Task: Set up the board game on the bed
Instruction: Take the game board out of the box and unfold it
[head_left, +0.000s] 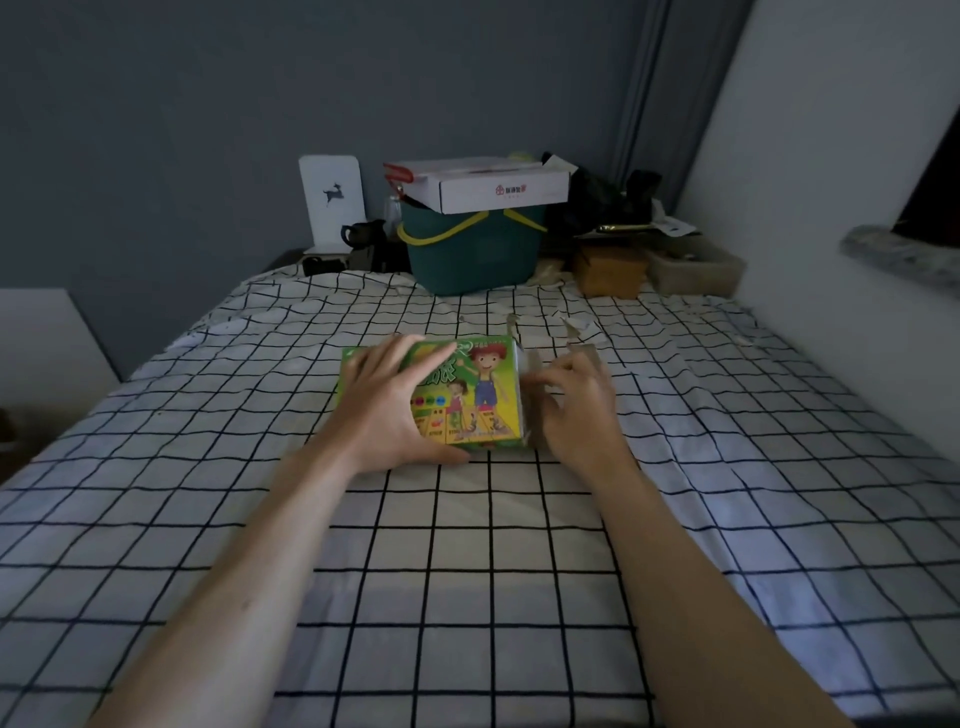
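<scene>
A green and yellow board game box (475, 397) with cartoon children on its lid lies flat on the checked bed sheet (467, 571), in the middle of the bed. My left hand (387, 405) lies spread over the left half of the lid, thumb at the near edge. My right hand (574, 410) is at the box's right end, where the grey cardboard end flap (535, 364) stands open. Its fingers curl at that opening; what they hold is hidden.
At the head of the bed stands a dark green basket (472, 254) with a white carton (483, 184) on top. A brown box (610, 275), a grey tray (696, 270) and dark clutter sit to its right. A white wall runs along the right side.
</scene>
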